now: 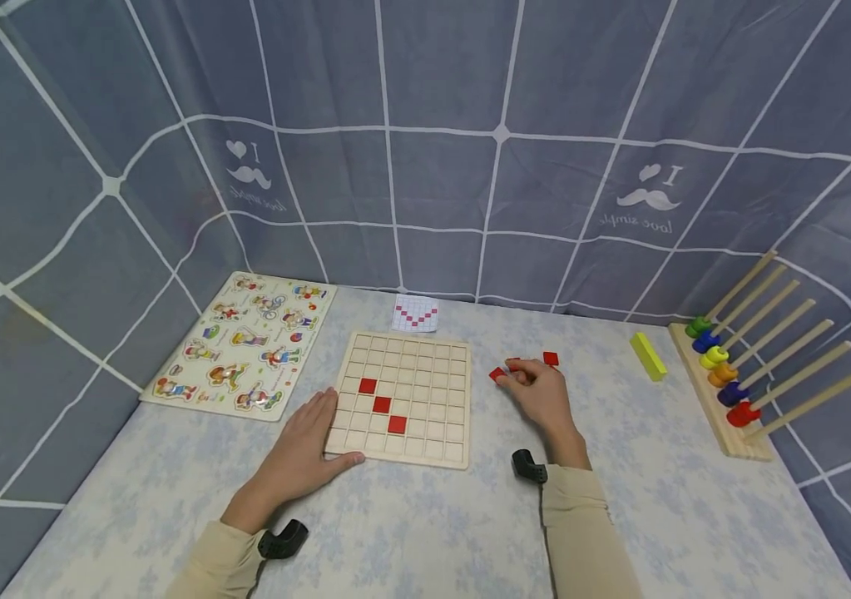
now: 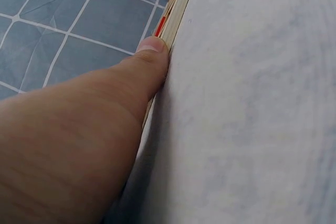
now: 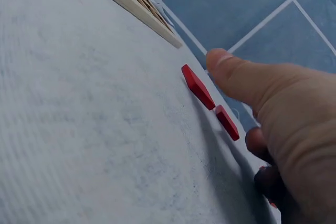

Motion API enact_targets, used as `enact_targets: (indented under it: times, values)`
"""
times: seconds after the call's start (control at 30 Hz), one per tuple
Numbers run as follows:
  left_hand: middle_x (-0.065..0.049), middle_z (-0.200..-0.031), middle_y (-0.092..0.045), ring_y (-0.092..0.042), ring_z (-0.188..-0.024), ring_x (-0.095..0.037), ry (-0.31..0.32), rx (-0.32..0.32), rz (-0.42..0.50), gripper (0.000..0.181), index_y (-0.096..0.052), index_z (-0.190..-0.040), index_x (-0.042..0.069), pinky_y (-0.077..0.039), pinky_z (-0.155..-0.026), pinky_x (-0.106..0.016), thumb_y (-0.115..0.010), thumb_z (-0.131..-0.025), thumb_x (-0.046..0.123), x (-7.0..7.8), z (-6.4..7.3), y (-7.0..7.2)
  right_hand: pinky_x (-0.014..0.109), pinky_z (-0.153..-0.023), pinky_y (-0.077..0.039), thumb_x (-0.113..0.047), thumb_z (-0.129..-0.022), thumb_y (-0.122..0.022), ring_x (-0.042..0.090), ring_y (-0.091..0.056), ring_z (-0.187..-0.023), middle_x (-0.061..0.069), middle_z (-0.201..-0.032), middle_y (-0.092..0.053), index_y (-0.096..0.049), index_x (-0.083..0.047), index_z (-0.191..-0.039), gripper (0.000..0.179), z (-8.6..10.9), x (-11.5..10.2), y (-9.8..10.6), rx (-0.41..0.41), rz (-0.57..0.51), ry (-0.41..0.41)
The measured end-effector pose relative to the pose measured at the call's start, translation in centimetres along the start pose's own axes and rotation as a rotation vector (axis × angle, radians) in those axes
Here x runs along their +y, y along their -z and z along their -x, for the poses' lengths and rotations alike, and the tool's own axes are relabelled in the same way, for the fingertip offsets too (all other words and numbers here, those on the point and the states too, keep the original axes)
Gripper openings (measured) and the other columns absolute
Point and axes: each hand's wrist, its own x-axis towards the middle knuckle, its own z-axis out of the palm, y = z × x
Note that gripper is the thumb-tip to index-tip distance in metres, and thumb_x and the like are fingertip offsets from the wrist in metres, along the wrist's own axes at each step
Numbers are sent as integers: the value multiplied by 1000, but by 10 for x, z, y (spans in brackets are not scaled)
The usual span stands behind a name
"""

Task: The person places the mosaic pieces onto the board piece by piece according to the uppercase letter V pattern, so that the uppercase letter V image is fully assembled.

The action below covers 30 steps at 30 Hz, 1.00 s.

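A wooden grid board (image 1: 432, 399) lies on the table with three red square tiles on a diagonal, one of them a red tile (image 1: 382, 404) in the middle. My left hand (image 1: 301, 449) rests at its left side, fingers straight along that edge and thumb touching the front edge. To the board's right, my right hand (image 1: 542, 399) reaches over loose red tiles, thumb and fingers bent. Near its fingertips lies a red tile (image 3: 198, 87), with a second tile (image 3: 227, 123) close by; the thumb looks apart from both. Another loose tile (image 1: 551, 358) is just beyond the hand.
A small pattern card (image 1: 415, 314) lies behind the board. At the left is a picture puzzle board (image 1: 241, 345). To the right are a yellow block (image 1: 648, 357) and a wooden peg rack (image 1: 720, 391) with coloured rings. A tiled-pattern curtain (image 1: 440, 183) rises behind the table.
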Motion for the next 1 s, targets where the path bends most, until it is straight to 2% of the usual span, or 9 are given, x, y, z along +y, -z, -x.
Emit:
enact_targets:
  times: [0.17,0.33,0.57,0.7,1.0]
  values:
    - [-26,-167,-24,-23,-154,-47,1,2,9,112,-21,-159,-7,-24,-122,-64,-74,-86,58,1,0,1,30,-71,-41,-28,-86,-84,14,-45,-70,0,-76,-49,-77,-7,-108,32,2,2,-2,-39,110,11]
    - [-25,-167,-23,-22,-155,-46,0,-1,6,112,-21,-159,-7,-23,-123,-64,-74,-86,58,0,0,2,31,-67,-40,-30,-89,-81,16,-43,-66,1,-75,-49,-76,-5,-106,31,2,3,-4,-53,171,39]
    - [-25,-167,-23,-22,-155,-46,-2,0,0,112,-21,-159,-8,-23,-123,-64,-74,-86,58,-1,-2,2,31,-72,-42,-25,-92,-77,15,-45,-69,1,-76,-50,-75,-4,-117,32,0,1,0,-88,152,27]
    - [-25,-167,-23,-23,-154,-46,-5,-1,-7,112,-21,-159,-8,-23,-123,-64,-74,-86,59,0,-2,3,32,-75,-42,-22,-91,-78,16,-45,-72,1,-77,-50,-74,-4,-116,31,1,0,4,-104,132,0]
    - [-26,-167,-24,-24,-154,-46,-11,-1,-6,112,-22,-159,-8,-24,-122,-64,-74,-86,59,2,0,1,28,-68,-39,-18,-95,-74,15,-47,-73,2,-80,-55,-73,-2,-124,34,3,2,4,-129,144,9]
